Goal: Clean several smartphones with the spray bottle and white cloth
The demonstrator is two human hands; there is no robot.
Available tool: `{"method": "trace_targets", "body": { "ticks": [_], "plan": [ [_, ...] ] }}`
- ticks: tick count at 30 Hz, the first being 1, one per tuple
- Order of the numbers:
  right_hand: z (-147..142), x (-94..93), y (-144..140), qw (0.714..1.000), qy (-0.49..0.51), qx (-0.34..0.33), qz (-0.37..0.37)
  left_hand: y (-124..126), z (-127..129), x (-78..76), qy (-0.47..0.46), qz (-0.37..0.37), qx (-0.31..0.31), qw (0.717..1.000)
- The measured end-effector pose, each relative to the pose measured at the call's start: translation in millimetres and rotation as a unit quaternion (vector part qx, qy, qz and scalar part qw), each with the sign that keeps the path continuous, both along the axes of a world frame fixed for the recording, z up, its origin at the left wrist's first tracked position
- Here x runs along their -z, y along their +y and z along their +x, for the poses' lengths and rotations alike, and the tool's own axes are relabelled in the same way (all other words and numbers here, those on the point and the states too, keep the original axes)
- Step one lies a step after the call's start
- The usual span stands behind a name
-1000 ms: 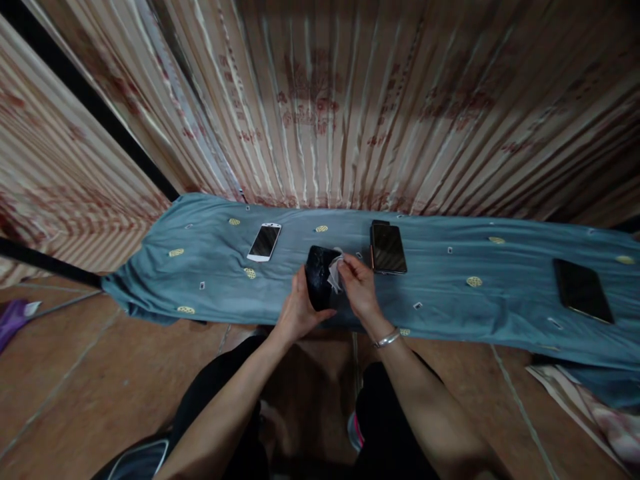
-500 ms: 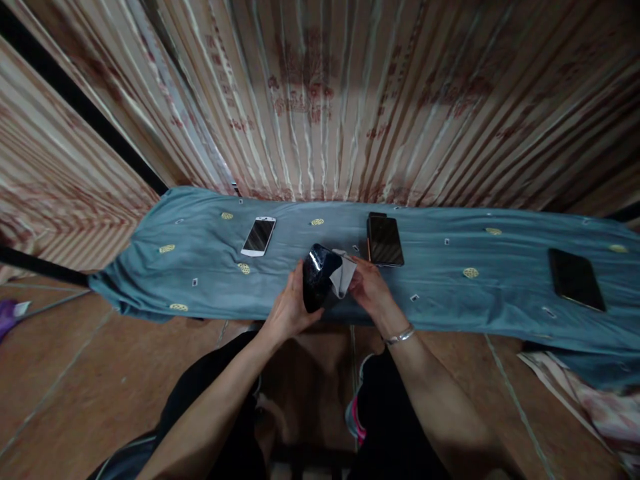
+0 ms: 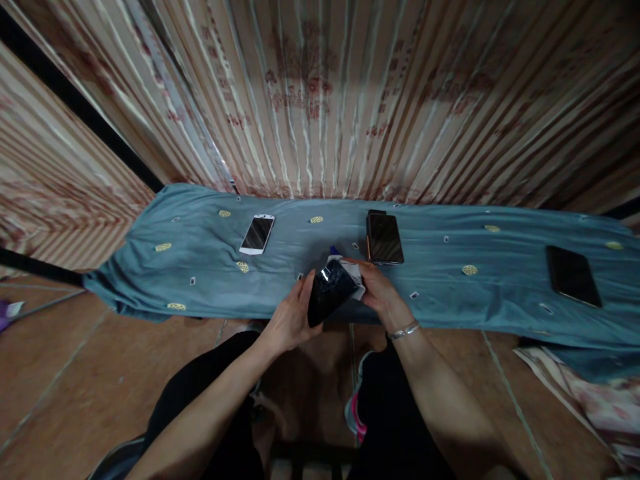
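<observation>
Left hand: the left hand [image 3: 290, 319] was wrapped round the lower end of a black phone [image 3: 331, 296], thumb on one long side and fingers curled behind; it held the phone up off the cloth, tilted, above the near edge of the worktop [image 3: 200, 313]
Right hand: the right hand [image 3: 381, 295] was closed on a pale wiping cloth [image 3: 356, 275] and pressed it against the upper end of the black phone; the fingers were bent over cloth and phone together; a thin metal bracelet [image 3: 404, 329] sat on that wrist
Black phone: glossy, catching a streak of light near its top; it sat between the 2 hands, about midway along the worktop's near edge and just in front of the person's knees
Small object: something small with a blue tip [image 3: 333, 251] showed just behind the phone's top; too small to tell what it was
Worktop cover: a blue-grey sheet [image 3: 450, 293] with scattered yellow motifs draped the long worktop; it hung over the near edge and bunched at the left corner
White phone: a white-framed phone [image 3: 257, 235] lay face up toward the back edge, left of the hands, well apart from them
Dark phones: 1 dark phone [image 3: 384, 238] lay near the back edge just beyond the right hand; another dark phone [image 3: 573, 276] lay far toward the right end
Backdrop: a striped, pleated curtain [image 3: 320, 100] hung behind the back edge
</observation>
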State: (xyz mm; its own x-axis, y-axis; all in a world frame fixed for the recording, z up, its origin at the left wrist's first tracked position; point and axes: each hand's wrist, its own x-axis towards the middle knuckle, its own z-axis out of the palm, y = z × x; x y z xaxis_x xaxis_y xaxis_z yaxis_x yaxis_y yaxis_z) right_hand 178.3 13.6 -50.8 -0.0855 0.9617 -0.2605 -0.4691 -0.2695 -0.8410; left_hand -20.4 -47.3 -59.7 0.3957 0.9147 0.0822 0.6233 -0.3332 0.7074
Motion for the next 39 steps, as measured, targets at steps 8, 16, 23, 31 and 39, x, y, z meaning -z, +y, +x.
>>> {"method": "trace_targets", "body": {
  "ticks": [8,16,23,31,39],
  "plan": [
    [-17.3,-1.3,-4.6,0.998,0.033,-0.043,-0.021,1.0,11.9,5.0,-0.217,-0.109,-0.030,0.970],
    [-38.3,-3.9,-12.5,0.999,0.026,-0.023,0.036,6.9,14.1,5.0,-0.292,-0.146,-0.090,0.941],
    [-36.6,-6.1,-7.9,0.998,0.016,0.016,0.052,11.3,19.1,-6.1,-0.279,-0.123,-0.075,0.949],
    [-53.3,-3.5,-13.1,0.995,-0.046,0.067,0.061,9.6,21.3,-9.5,-0.335,-0.155,-0.101,0.924],
    [-74.0,2.8,-23.0,0.994,-0.069,0.055,0.072,30.9,15.0,2.3,-0.393,-0.132,-0.162,0.895]
  ]
}}
